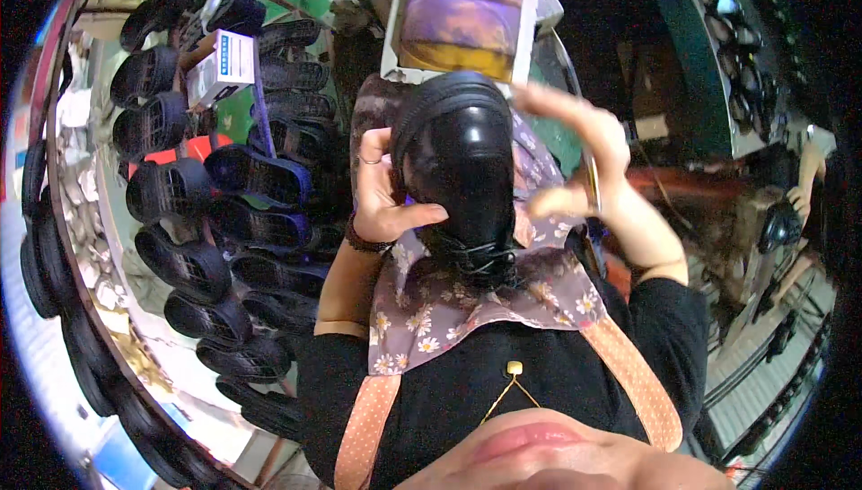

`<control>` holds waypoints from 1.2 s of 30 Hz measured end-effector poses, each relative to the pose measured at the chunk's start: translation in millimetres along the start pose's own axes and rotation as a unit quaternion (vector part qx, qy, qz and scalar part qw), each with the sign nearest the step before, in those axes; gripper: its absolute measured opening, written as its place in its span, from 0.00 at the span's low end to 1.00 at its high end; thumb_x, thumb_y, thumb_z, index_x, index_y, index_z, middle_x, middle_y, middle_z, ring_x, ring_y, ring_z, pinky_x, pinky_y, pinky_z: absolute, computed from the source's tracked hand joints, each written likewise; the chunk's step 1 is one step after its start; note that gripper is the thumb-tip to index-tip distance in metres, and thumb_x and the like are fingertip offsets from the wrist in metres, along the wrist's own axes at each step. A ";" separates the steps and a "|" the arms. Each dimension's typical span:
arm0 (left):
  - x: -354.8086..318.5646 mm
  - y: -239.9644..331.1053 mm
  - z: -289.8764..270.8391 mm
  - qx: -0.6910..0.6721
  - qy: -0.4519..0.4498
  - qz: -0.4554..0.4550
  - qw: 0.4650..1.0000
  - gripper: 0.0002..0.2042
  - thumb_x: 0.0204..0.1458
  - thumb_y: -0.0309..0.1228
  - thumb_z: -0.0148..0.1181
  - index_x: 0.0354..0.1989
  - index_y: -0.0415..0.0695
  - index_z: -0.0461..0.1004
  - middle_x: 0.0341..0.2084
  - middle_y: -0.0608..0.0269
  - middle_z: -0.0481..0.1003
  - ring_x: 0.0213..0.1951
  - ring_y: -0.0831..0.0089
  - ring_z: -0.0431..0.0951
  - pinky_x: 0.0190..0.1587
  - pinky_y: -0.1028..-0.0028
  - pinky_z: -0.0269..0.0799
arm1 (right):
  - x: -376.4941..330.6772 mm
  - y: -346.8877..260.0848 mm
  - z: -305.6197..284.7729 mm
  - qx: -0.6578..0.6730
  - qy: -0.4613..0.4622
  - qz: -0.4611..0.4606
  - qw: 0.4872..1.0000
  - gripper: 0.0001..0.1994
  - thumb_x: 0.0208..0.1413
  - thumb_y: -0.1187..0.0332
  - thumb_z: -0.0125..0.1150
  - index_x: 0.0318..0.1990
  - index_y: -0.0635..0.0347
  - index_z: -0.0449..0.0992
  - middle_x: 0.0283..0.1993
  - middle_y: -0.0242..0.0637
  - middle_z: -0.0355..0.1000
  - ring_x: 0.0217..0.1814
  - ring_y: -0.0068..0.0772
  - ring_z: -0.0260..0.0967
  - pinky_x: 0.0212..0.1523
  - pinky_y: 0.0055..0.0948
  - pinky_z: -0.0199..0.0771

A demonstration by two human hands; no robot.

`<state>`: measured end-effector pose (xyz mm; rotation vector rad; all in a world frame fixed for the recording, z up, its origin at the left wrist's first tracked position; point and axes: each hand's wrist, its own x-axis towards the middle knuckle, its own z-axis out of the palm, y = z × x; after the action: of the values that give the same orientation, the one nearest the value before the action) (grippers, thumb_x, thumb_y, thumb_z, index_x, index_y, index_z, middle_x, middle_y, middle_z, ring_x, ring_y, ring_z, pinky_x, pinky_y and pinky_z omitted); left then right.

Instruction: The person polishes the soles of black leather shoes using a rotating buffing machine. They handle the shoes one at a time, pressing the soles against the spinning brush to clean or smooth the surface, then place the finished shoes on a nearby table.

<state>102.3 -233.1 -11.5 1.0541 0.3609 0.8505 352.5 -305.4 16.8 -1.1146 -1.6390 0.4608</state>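
A black lace-up shoe (461, 158) with a glossy toe and a thick ridged sole edge is in front of my chest, toe away from me. Its laces (485, 259) bunch at the end nearest me. My left hand (384, 198) grips the shoe's left side, the thumb lying across the upper and a ring on one finger. Beside the shoe's right edge, my right hand (588, 153) is blurred, its thumb and fingers spread apart. Whether its fingertips touch the shoe I cannot tell. A flowered apron (431, 319) lies beneath the shoe's near end.
Just beyond the shoe stands a white-framed box (467, 14) glowing purple and yellow. Several black soles (184, 266) fill a rack on the left, with a small white carton (222, 70) among them. At the far right, another person's hand (802, 196) is near a black shoe (779, 225).
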 end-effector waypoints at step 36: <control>-40.8 -0.4 -11.1 0.007 0.102 -0.215 0.971 0.42 0.37 0.22 0.74 0.63 0.34 0.56 0.55 0.54 0.67 0.54 0.70 0.70 0.59 0.69 0.65 | -259.3 81.0 11.1 0.187 0.245 0.555 0.773 0.22 0.59 0.66 0.53 0.60 0.62 0.62 0.54 0.36 0.67 0.55 0.32 0.64 0.59 0.31 0.59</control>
<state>69.4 -257.4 -22.3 0.8572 0.7417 0.5655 381.2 -481.2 -188.6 -1.6296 -0.2509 1.0739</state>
